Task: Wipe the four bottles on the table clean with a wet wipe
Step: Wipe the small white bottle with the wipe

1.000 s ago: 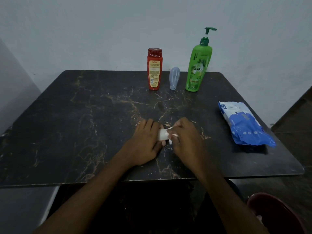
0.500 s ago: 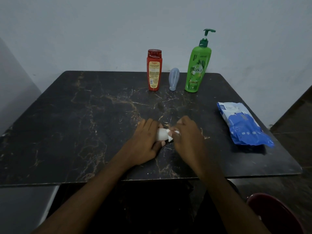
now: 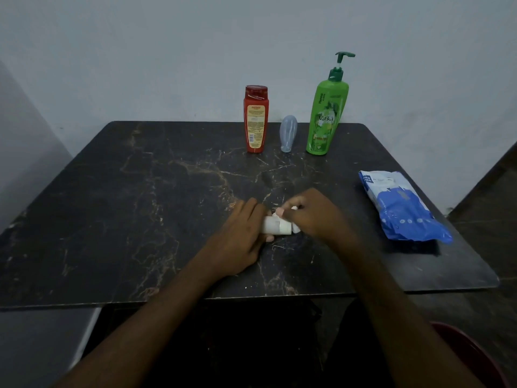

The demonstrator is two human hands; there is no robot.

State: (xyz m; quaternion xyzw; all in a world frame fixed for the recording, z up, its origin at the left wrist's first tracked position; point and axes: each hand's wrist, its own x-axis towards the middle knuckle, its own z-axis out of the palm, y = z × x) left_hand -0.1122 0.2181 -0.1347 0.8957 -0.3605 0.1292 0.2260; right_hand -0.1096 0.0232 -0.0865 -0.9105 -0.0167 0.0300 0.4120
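Green pump bottle at 1 o'clock reads "Vatika", "Henna" up the side. Red bottle label too small for me to read. Left hand grip wrapped round small white bottle lying mid-bench; right hand grip pinching white wipe against its end. Blue wipes pack at 3 o'clock.

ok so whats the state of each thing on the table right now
red bottle: upright, cap shut, untouched
pale blue bottle: standing cap down, untouched
green pump bottle: upright, untouched
white bottle: on its side, gripped by left hand
right hand: closed at the white bottle's end, wipe barely visible
wipes pack: lying flat
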